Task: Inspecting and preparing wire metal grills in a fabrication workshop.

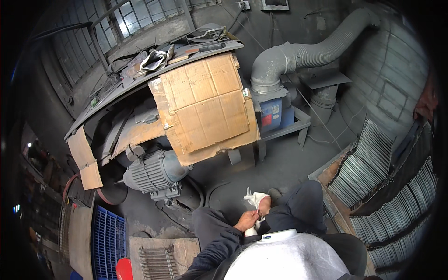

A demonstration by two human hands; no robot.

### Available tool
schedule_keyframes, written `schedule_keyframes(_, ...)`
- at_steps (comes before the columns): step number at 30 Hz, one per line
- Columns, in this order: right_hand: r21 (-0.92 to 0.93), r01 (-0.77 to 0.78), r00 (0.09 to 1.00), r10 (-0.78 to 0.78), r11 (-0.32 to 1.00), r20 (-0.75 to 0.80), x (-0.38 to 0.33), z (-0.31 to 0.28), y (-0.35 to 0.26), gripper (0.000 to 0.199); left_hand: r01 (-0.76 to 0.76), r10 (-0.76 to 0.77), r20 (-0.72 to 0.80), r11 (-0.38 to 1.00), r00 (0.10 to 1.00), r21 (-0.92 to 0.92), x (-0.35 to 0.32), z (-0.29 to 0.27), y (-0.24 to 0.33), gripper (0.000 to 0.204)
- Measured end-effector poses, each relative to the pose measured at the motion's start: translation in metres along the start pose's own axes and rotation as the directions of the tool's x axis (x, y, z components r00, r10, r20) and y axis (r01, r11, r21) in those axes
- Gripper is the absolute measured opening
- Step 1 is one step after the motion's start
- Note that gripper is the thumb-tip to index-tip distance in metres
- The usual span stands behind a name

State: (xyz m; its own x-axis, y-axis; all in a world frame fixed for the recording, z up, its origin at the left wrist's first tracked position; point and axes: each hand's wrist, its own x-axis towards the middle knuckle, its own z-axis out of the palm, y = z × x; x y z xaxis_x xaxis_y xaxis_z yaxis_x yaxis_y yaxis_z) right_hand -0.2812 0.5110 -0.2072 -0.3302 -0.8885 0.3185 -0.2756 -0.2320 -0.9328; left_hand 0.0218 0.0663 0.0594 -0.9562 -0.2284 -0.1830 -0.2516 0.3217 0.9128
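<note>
My left hand [245, 220] and my right hand [265, 205] meet above my knees, which are in dark trousers. A white cloth glove [253, 199] covers the fingers of my right hand, leaving the wrist bare. My left hand pinches the glove's edge at that wrist. More white cloth [252, 231] shows just below the left hand; whether it is a second glove is unclear. The fingers of both hands are mostly hidden.
A grey electric motor [154, 173] sits on the floor ahead to the left, under a bench faced with cardboard [205, 107]. A grey duct [298, 56] tops a blue machine [272, 114]. Stacked thin metal strips [368, 168] fill the right. A blue crate [108, 238] and metal grate [156, 261] lie at the lower left.
</note>
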Motion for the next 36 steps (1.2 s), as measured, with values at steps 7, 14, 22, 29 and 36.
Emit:
schedule_keyframes(7, 0.284, -0.136, 0.99, 0.142, 0.949, 0.0, 0.041, 0.069, 0.051, 0.061, -0.096, 0.076, 0.085, 0.959, 0.993, 0.266, 0.007, 0.002, 0.015, 0.036)
schedule_keyframes(14, 0.317, -0.198, 0.98, 0.177, 0.927, 0.093, 0.306, 0.242, -0.025, 0.069, -0.038, -0.006, 0.146, 0.956, 0.989, 0.292, 0.002, -0.007, 0.03, 0.035)
schedule_keyframes(22, -0.541, 0.341, 0.917, -0.145, 0.769, 0.372, 0.317, 0.203, -0.067, 0.095, 0.02, -0.009, -0.048, 0.973, 0.999, 0.232, 0.008, 0.002, 0.021, 0.03)
schedule_keyframes(29, -0.621, -0.006, 0.93, 0.232, 0.784, 0.284, 0.272, 0.224, -0.025, 0.027, 0.016, 0.008, -0.109, 0.976, 0.994, 0.218, -0.005, -0.001, 0.046, 0.032)
schedule_keyframes(36, -0.596, -0.195, 0.972, 0.234, 0.779, -0.013, 0.328, 0.226, -0.064, 0.033, -0.136, 0.117, 0.09, 0.96, 0.989, 0.245, -0.004, 0.009, 0.048, 0.026)
